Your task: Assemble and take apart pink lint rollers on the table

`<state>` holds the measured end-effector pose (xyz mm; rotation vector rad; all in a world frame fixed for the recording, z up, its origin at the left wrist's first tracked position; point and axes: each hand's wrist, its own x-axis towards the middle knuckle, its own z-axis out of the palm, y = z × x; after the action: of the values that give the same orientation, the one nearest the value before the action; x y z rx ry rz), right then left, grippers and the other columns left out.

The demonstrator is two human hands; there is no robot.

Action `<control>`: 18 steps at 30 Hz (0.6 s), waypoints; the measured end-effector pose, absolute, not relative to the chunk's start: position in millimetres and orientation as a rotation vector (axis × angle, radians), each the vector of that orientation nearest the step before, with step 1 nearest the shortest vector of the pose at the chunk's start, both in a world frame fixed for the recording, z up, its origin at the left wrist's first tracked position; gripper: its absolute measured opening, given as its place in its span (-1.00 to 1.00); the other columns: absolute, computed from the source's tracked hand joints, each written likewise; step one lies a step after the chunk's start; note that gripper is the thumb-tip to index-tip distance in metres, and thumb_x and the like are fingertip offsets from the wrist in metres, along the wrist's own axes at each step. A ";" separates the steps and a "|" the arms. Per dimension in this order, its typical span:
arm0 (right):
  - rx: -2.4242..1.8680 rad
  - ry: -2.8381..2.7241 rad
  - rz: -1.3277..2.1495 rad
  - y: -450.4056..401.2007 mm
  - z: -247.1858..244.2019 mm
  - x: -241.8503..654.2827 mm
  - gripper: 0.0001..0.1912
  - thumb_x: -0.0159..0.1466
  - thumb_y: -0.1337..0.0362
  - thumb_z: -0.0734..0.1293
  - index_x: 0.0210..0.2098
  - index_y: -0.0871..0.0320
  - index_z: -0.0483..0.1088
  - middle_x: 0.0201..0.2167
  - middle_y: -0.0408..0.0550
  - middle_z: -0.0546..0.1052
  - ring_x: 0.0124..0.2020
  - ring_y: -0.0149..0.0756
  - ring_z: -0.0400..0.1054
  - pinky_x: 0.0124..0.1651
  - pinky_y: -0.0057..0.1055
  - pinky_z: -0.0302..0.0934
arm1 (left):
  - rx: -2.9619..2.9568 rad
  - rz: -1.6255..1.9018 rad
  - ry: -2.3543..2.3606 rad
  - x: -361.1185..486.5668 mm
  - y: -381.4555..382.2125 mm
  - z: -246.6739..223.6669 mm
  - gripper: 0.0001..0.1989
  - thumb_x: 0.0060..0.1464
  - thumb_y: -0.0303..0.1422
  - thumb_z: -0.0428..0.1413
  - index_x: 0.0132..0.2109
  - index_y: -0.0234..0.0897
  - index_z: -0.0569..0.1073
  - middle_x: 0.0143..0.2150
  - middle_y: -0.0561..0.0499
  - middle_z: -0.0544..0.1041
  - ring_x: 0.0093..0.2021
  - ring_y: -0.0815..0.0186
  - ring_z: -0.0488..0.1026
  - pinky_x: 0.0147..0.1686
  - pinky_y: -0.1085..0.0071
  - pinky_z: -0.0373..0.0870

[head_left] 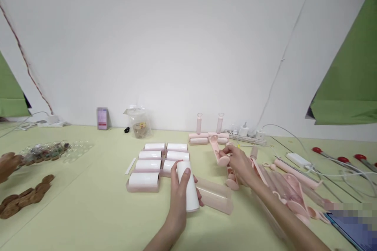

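My left hand (178, 200) is wrapped around a white lint roll (191, 190), held tilted above the table. In my right hand (240, 161) is a pink plastic lint roller holder (216, 148), pinched between thumb and fingers. To the left, several white rolls (143, 180) lie in pale pink half-covers (129, 186), set out in two columns. Just right of the left hand rests a translucent pink cover (218, 196). Beneath and beside the right hand are more pink holders (232, 181) and clear pink pieces. Two lint rollers (198, 138) with upright handles stand by the wall.
A power strip (253, 139) and cables run along the wall. At far left, another person's hand (8, 166) is near clear round containers (44, 153) and brown discs (26, 200). A phone (102, 119) and a bag (138, 123) stand behind; another phone (353, 229) lies right.
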<state>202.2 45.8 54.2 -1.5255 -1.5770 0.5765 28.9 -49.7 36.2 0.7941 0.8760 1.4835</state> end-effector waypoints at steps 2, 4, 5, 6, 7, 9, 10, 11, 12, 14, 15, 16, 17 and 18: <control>-1.373 -1.478 0.777 45.0 55.9 198.6 -0.76 0.02 0.09 0.22 -0.60 0.12 0.19 -0.61 -0.14 0.38 -0.59 -0.35 0.27 -0.54 -0.43 0.11 | 0.789 1.484 0.876 28.1 -48.6 36.4 -0.55 0.00 -0.12 0.01 0.02 -0.04 0.05 -0.48 0.15 0.31 -0.69 0.45 0.29 -0.74 0.53 0.29; -1.227 -1.382 0.942 45.7 56.1 194.0 -0.77 -0.01 0.11 0.25 -0.60 0.13 0.16 -0.58 -0.13 0.38 -0.55 -0.37 0.29 -0.48 -0.43 0.18 | 0.787 1.479 0.879 27.6 -47.6 37.7 -0.55 -0.01 -0.12 0.02 0.00 -0.06 0.07 -0.49 0.15 0.31 -0.70 0.45 0.28 -0.75 0.52 0.28; -1.166 -1.335 1.000 46.0 56.5 192.0 -0.78 -0.04 0.13 0.26 -0.59 0.13 0.17 -0.56 -0.13 0.37 -0.52 -0.37 0.30 -0.45 -0.43 0.20 | 0.786 1.480 0.879 27.6 -47.2 38.4 -0.56 -0.02 -0.12 0.02 -0.01 -0.08 0.08 -0.49 0.15 0.31 -0.70 0.45 0.28 -0.75 0.52 0.28; -1.113 -1.287 1.043 45.9 57.5 190.4 -0.80 -0.07 0.15 0.27 -0.58 0.12 0.17 -0.55 -0.15 0.36 -0.50 -0.38 0.29 -0.43 -0.44 0.20 | 0.782 1.486 0.880 27.8 -46.9 38.9 -0.57 -0.02 -0.12 0.02 -0.02 -0.09 0.09 -0.49 0.15 0.31 -0.70 0.45 0.28 -0.75 0.52 0.28; -1.070 -1.240 1.071 45.1 59.4 189.2 -0.81 -0.08 0.17 0.26 -0.57 0.12 0.17 -0.55 -0.18 0.33 -0.49 -0.40 0.26 -0.42 -0.46 0.20 | 0.774 1.496 0.881 28.4 -46.6 39.1 -0.58 -0.02 -0.13 0.02 -0.04 -0.10 0.11 -0.48 0.14 0.31 -0.69 0.45 0.29 -0.74 0.52 0.29; -1.010 -1.162 1.100 40.6 65.3 188.0 -0.84 -0.08 0.20 0.24 -0.55 0.11 0.15 -0.58 -0.24 0.26 -0.52 -0.45 0.19 -0.46 -0.51 0.16 | 0.744 1.518 0.884 30.6 -46.5 38.5 -0.61 -0.02 -0.13 0.02 -0.06 -0.11 0.13 -0.48 0.15 0.31 -0.68 0.46 0.30 -0.72 0.54 0.29; -0.991 -1.135 1.111 36.8 68.9 187.6 -0.86 -0.07 0.22 0.23 -0.55 0.10 0.14 -0.59 -0.26 0.22 -0.54 -0.47 0.15 -0.49 -0.54 0.13 | 0.725 1.522 0.884 31.9 -46.6 37.8 -0.62 -0.02 -0.14 0.03 -0.08 -0.12 0.14 -0.49 0.15 0.31 -0.68 0.46 0.30 -0.71 0.55 0.29; -0.978 -1.118 1.127 32.0 72.7 187.0 -0.88 -0.06 0.23 0.21 -0.54 0.10 0.14 -0.60 -0.27 0.20 -0.55 -0.48 0.12 -0.51 -0.55 0.11 | 0.705 1.519 0.882 33.3 -46.8 37.0 -0.63 -0.03 -0.13 0.03 -0.10 -0.13 0.15 -0.49 0.15 0.30 -0.68 0.47 0.30 -0.70 0.55 0.30; -0.969 -1.112 1.150 26.3 76.1 185.9 -0.91 -0.05 0.25 0.19 -0.53 0.10 0.15 -0.59 -0.27 0.20 -0.56 -0.48 0.11 -0.52 -0.56 0.09 | 0.689 1.515 0.878 34.5 -47.2 36.1 -0.64 -0.03 -0.13 0.04 -0.12 -0.14 0.16 -0.49 0.16 0.31 -0.68 0.48 0.30 -0.69 0.55 0.30; -0.968 -1.141 1.229 13.3 81.1 181.8 -0.94 -0.03 0.28 0.16 -0.51 0.11 0.16 -0.59 -0.26 0.23 -0.57 -0.46 0.12 -0.55 -0.54 0.08 | 0.658 1.510 0.861 36.0 -48.7 35.0 -0.65 -0.05 -0.12 0.05 -0.16 -0.15 0.17 -0.49 0.16 0.31 -0.68 0.50 0.29 -0.68 0.55 0.30; -0.973 -1.171 1.279 6.5 82.4 178.6 -0.95 -0.02 0.29 0.16 -0.51 0.11 0.17 -0.61 -0.25 0.24 -0.59 -0.45 0.12 -0.58 -0.53 0.07 | 0.646 1.520 0.847 36.3 -49.8 34.8 -0.66 -0.05 -0.11 0.05 -0.18 -0.15 0.17 -0.49 0.17 0.31 -0.68 0.51 0.28 -0.66 0.55 0.31; -0.987 -1.213 1.319 -0.2 82.8 175.0 -0.97 -0.01 0.30 0.16 -0.53 0.12 0.17 -0.63 -0.24 0.25 -0.61 -0.44 0.12 -0.60 -0.52 0.05 | 0.638 1.540 0.831 36.4 -51.0 34.8 -0.66 -0.05 -0.11 0.06 -0.19 -0.15 0.18 -0.48 0.17 0.32 -0.68 0.52 0.28 -0.65 0.55 0.31; -1.011 -1.263 1.337 -6.6 82.6 170.9 -0.96 0.00 0.30 0.17 -0.55 0.13 0.17 -0.65 -0.25 0.25 -0.63 -0.45 0.10 -0.61 -0.52 0.03 | 0.635 1.560 0.814 36.2 -52.2 34.9 -0.67 -0.05 -0.12 0.06 -0.19 -0.15 0.18 -0.48 0.17 0.32 -0.68 0.52 0.28 -0.64 0.55 0.31; -1.043 -1.317 1.340 -12.4 81.7 166.8 -0.93 0.02 0.31 0.17 -0.56 0.13 0.15 -0.66 -0.25 0.24 -0.64 -0.46 0.09 -0.60 -0.53 0.02 | 0.635 1.579 0.801 36.0 -53.4 34.9 -0.68 -0.04 -0.12 0.06 -0.19 -0.15 0.17 -0.47 0.17 0.32 -0.67 0.52 0.28 -0.63 0.56 0.31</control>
<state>166.8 -12.4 81.7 -1.0428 -1.3172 1.3404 36.0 -53.4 34.9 0.6346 0.8007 1.5792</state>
